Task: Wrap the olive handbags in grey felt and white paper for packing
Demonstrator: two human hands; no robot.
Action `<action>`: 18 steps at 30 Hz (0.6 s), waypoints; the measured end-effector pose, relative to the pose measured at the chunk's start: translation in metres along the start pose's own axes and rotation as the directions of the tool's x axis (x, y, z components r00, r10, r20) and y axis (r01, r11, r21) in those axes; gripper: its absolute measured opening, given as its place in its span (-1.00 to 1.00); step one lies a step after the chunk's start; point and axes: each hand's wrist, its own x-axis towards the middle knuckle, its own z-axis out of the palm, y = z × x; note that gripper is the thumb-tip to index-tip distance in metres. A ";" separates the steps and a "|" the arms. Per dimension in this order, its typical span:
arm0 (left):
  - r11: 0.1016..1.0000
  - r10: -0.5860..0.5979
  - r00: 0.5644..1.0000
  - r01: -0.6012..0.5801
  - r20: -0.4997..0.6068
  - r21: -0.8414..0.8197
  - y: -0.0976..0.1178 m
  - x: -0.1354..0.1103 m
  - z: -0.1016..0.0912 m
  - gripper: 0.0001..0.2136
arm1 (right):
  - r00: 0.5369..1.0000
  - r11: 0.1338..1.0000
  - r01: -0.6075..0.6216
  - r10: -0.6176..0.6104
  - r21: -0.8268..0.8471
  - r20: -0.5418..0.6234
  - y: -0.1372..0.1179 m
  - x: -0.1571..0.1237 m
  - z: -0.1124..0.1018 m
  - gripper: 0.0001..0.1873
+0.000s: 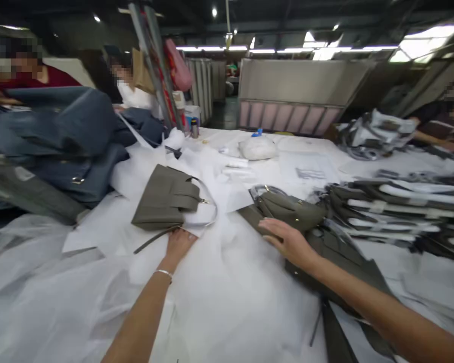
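Observation:
An olive-grey handbag (166,196) with a looped handle lies tilted on white sheets to the left of centre. My left hand (179,242) is at its lower edge, beside a dark strap (157,238); the fingertips are partly hidden there, so their grip is unclear. To the right, my right hand (289,244) grips the edge of a second olive handbag (298,209), fingers on top and thumb underneath. More olive bag pieces (348,262) lie under and beyond my right forearm.
Piled olive pieces with white padding (393,206) stand at the right. Dark blue bags (60,136) heap up at the left, near crumpled white wrapping (41,287). A white bundle (257,148) sits farther back. Other people are at both sides.

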 end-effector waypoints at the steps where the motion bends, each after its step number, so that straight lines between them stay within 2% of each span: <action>1: 1.000 0.012 1.000 -0.012 0.005 0.006 0.000 0.002 -0.002 -0.62 | 0.999 0.989 -0.034 0.029 -0.141 -0.039 0.018 -0.015 -0.018 -0.55; 4: 0.999 0.046 0.999 -0.047 0.010 0.024 0.006 0.003 -0.015 -0.66 | 0.993 0.869 -0.115 0.097 -0.480 -0.063 0.066 -0.038 -0.052 -0.20; 6: 0.998 0.045 0.999 -0.045 0.003 0.038 0.014 -0.004 -0.028 -0.69 | 0.993 0.803 -0.113 0.117 -0.585 -0.031 0.091 -0.036 -0.057 -0.02; 8: 0.999 0.013 1.000 -0.012 -0.010 0.052 0.027 -0.022 -0.039 -0.70 | 0.994 0.798 -0.086 0.110 -0.596 0.004 0.110 -0.027 -0.052 0.01; 10: 0.998 -0.031 0.999 0.032 -0.023 0.061 0.045 -0.049 -0.043 -0.66 | 0.993 0.835 -0.083 0.114 -0.544 0.023 0.125 -0.017 -0.045 -0.06; 13: 0.996 -0.059 0.998 0.060 -0.023 0.071 0.076 -0.097 -0.030 -0.56 | 0.982 0.885 -0.163 0.189 -0.435 0.017 0.142 -0.004 -0.043 -0.41; 15: 0.996 -0.041 0.999 0.042 -0.016 0.084 0.090 -0.122 -0.010 -0.43 | 0.978 0.904 -0.209 0.202 -0.372 -0.059 0.144 0.008 -0.051 -0.59; 18: 0.994 0.034 0.999 -0.031 -0.027 0.109 0.094 -0.140 0.025 -0.31 | 0.959 0.946 -0.166 0.089 -0.278 -0.270 0.124 0.038 -0.075 -0.61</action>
